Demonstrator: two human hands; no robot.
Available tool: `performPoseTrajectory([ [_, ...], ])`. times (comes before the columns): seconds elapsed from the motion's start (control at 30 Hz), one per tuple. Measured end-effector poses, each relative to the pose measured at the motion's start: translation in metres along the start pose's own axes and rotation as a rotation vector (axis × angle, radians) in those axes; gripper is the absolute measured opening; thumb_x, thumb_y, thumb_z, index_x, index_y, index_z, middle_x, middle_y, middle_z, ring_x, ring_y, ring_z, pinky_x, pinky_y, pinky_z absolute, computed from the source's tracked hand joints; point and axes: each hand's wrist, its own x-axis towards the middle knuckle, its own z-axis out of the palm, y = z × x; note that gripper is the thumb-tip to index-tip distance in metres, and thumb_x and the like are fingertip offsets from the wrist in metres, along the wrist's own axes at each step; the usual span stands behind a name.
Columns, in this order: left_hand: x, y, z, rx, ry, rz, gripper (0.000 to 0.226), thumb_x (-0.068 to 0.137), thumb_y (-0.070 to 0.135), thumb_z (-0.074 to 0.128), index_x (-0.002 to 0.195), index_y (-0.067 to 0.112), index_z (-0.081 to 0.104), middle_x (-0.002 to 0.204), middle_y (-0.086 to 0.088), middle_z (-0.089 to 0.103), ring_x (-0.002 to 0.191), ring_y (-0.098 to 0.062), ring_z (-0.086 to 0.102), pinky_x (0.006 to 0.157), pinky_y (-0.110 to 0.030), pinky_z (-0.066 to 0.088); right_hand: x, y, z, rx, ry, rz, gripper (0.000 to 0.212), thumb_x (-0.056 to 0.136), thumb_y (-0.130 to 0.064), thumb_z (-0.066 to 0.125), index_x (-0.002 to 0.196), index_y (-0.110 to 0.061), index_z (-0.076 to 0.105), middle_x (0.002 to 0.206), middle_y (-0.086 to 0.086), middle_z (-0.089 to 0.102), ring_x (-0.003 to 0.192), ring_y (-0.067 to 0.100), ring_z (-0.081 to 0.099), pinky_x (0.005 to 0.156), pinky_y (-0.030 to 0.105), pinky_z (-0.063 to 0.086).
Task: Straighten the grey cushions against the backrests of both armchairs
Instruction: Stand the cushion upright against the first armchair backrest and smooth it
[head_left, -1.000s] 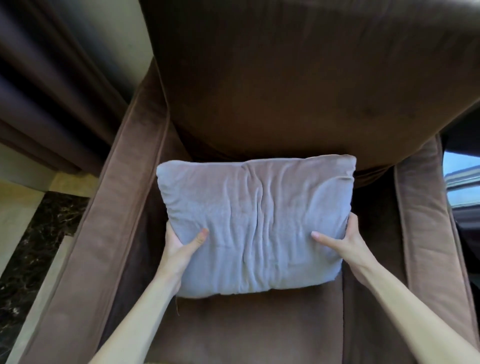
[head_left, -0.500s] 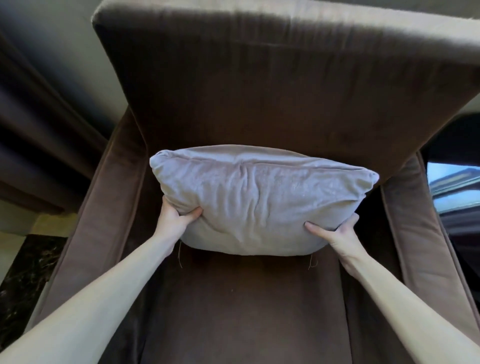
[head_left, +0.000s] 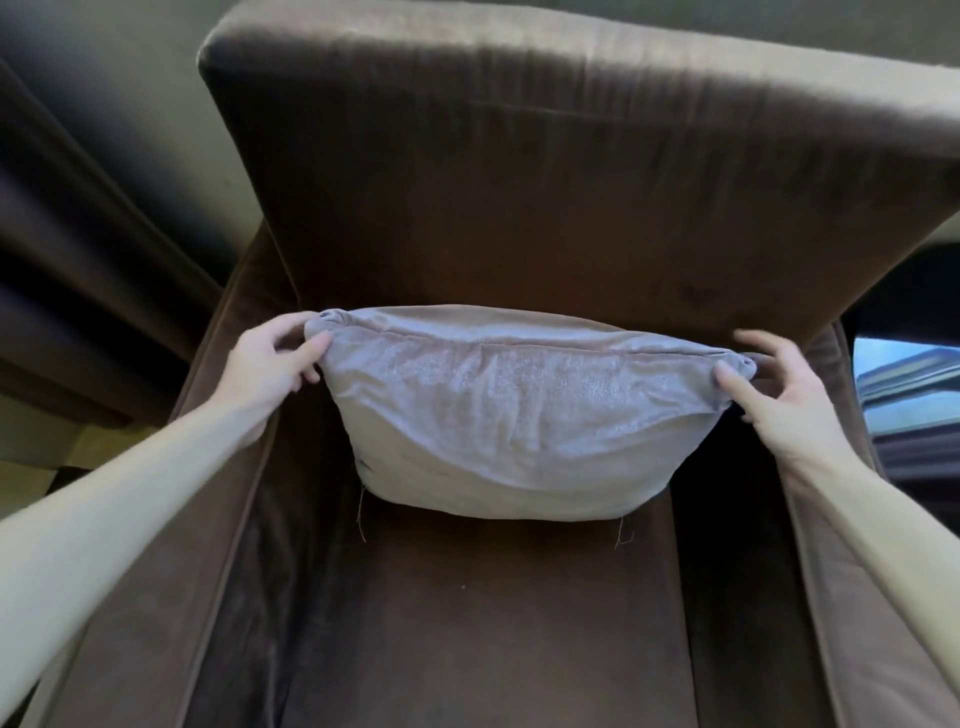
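living room | brown armchair (head_left: 519, 208) | dark curtain (head_left: 78, 270)

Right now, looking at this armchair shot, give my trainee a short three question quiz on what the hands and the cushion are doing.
1. True or false: the grey cushion lies flat on the floor beside the armchair.
2. Which part of the cushion do the left hand and right hand pinch? A) bottom corners B) top corners C) middle of the front
3. Fill in: the cushion's lower edge rests on the chair's ____.

Key
1. False: it stands on the seat, in front of the backrest.
2. B, one top corner in each hand.
3. Seat.
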Motion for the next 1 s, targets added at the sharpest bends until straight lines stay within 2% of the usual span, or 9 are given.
performPoseTrajectory([
  [0.07,0.008,0.012,-0.001,0.057,0.042,0.017,0.012,0.089,0.013,0.072,0.099,0.020,0.076,0.075,-0.016,0.068,0.055,-0.013,0.054,0.054,-0.020,0.045,0.009,-0.002,-0.004,-0.160,-0.029,-0.035,0.017,0.090,-0.027,0.073,0.099,-0.040,0.068,0.098,-0.009,0.072,0.078,0.014,0.064,0.071,0.035,0.057],
  [0.2,0.012,0.025,0.002,-0.083,0.122,-0.052,0.005,0.088,0.001,0.070,0.087,0.005,0.074,0.063,-0.010,0.064,0.054,-0.011,0.058,0.055,-0.013,0.051,0.020,-0.002,-0.019,-0.274,0.005,0.029,0.021,0.084,-0.022,0.077,0.079,-0.041,0.072,0.086,0.002,0.075,0.075,0.021,0.067,0.075,0.038,0.057],
  [0.27,0.014,0.026,0.000,-0.165,0.130,-0.087,0.007,0.089,-0.002,0.069,0.084,0.004,0.072,0.056,-0.003,0.066,0.056,-0.012,0.061,0.057,-0.015,0.053,0.019,-0.005,-0.031,-0.281,0.046,0.057,0.028,0.082,-0.022,0.078,0.078,-0.049,0.071,0.082,-0.003,0.074,0.081,0.020,0.068,0.078,0.027,0.054],
  [0.33,0.015,0.026,-0.001,-0.203,0.114,-0.106,0.012,0.088,-0.003,0.069,0.079,0.006,0.071,0.055,0.000,0.067,0.053,-0.010,0.064,0.059,-0.016,0.056,0.018,-0.006,-0.040,-0.300,0.109,0.081,0.022,0.082,-0.021,0.078,0.074,-0.040,0.072,0.081,-0.002,0.073,0.083,0.020,0.067,0.065,0.006,0.045],
  [0.4,0.017,0.026,0.001,-0.196,0.114,-0.137,0.012,0.086,-0.002,0.071,0.077,0.006,0.071,0.065,-0.008,0.068,0.054,-0.010,0.067,0.063,-0.018,0.060,0.014,-0.007,-0.045,-0.339,0.147,0.113,0.016,0.083,-0.020,0.077,0.073,-0.031,0.071,0.081,0.005,0.072,0.089,0.026,0.068,0.062,0.003,0.040],
  [0.53,0.024,0.024,0.008,-0.196,0.128,-0.173,0.011,0.084,0.001,0.075,0.075,0.008,0.072,0.084,-0.016,0.069,0.064,-0.018,0.071,0.070,-0.025,0.063,0.009,-0.010,-0.041,-0.391,0.115,0.165,0.006,0.086,-0.017,0.075,0.086,-0.023,0.073,0.085,0.010,0.070,0.098,0.029,0.066,0.077,0.027,0.040],
  [0.67,0.028,0.020,0.004,-0.190,0.061,-0.104,0.003,0.084,0.003,0.076,0.084,0.006,0.075,0.081,-0.017,0.070,0.064,-0.018,0.070,0.069,-0.022,0.062,0.006,-0.020,-0.039,-0.450,0.141,0.167,0.002,0.087,-0.024,0.074,0.086,-0.025,0.073,0.088,0.007,0.071,0.101,0.030,0.066,0.083,0.035,0.043],
  [0.87,0.010,-0.002,0.007,-0.354,-0.034,-0.056,0.016,0.100,0.016,0.057,0.104,0.009,0.070,0.091,-0.010,0.070,0.061,-0.010,0.065,0.056,-0.017,0.053,-0.005,-0.047,-0.010,-0.887,0.100,-0.149,0.034,0.076,-0.022,0.062,0.109,-0.020,0.070,0.113,0.013,0.069,0.111,0.041,0.057,0.088,0.052,0.050],
  [1.0,-0.005,-0.050,0.030,-0.398,0.003,-0.285,0.038,0.106,0.035,0.043,0.113,0.005,0.065,0.114,-0.007,0.068,0.049,-0.009,0.063,0.040,-0.015,0.042,-0.011,-0.103,0.068,-0.759,-0.047,-0.426,0.034,0.078,-0.025,0.054,0.106,-0.019,0.071,0.111,0.005,0.070,0.109,0.031,0.059,0.092,0.045,0.048],
])
